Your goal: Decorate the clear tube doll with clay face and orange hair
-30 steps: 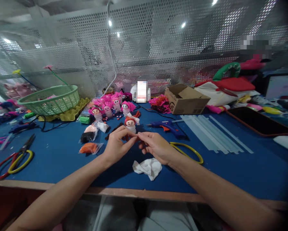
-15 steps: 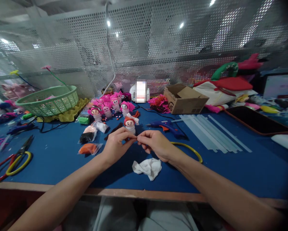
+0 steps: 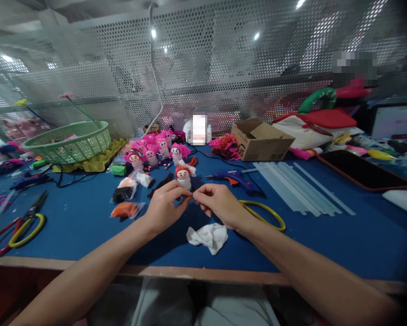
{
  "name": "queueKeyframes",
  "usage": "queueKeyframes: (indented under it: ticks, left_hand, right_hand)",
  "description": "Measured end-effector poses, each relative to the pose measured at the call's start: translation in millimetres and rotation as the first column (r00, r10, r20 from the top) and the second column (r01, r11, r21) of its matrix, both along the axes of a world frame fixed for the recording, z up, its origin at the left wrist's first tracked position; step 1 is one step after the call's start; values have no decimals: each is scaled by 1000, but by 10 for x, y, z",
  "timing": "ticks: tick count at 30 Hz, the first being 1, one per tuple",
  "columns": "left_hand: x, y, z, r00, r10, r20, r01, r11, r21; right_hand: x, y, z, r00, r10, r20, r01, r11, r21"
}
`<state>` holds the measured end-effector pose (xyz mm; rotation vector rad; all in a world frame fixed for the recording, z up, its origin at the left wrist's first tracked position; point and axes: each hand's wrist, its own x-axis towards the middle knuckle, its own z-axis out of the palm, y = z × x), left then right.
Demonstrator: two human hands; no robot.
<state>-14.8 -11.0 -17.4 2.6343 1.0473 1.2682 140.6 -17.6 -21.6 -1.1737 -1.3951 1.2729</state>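
My left hand (image 3: 167,201) and my right hand (image 3: 217,201) meet fingertip to fingertip over the blue mat, each pinched closed. Whatever lies between the fingertips is too small to make out. Just behind them stands a small doll (image 3: 183,175) with orange hair, a white bow and a white wrapped body. A crumpled white tissue (image 3: 208,237) lies in front of the hands. Bags of orange clay (image 3: 124,209) and black clay (image 3: 122,194) are left of my left hand. Behind my right hand rests a blue glue gun (image 3: 239,179), and yellow handles (image 3: 266,213) show beside my right wrist.
Pink-haired dolls (image 3: 151,154) cluster at the back, left of a cardboard box (image 3: 264,147). Scissors (image 3: 28,222) and a green basket (image 3: 70,147) are on the left. Glue sticks (image 3: 295,188) and a phone (image 3: 363,170) lie on the right.
Both hands have shifted very slightly left, still pinched together. More of the yellow handles shows beside my right wrist.
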Motion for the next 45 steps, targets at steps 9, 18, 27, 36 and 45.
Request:
queueKeyframes:
  ticks: [9, 18, 27, 36, 45]
  left_hand:
    - [-1, 11, -17, 996, 18, -84, -13, 998, 62]
    - [7, -20, 49, 997, -15, 74, 33, 967, -253]
    - [-22, 37, 61, 878, 99, 469, 297, 655, -694]
    - [-43, 62, 93, 836, 160, 525, 349, 584, -733]
    - [-71, 75, 93, 829, 232, 508, 396, 397, -828]
  right_hand:
    - [12, -45, 33, 973, -7, 233, -25, 990, 135]
    - [-2, -6, 0, 998, 20, 55, -22, 999, 39]
    - [0, 16, 46, 942, 62, -329, -126, 976, -176]
    - [-10, 21, 47, 929, 35, -368, -100, 982, -161]
    - [1, 6, 40, 924, 26, -382, -107, 975, -193]
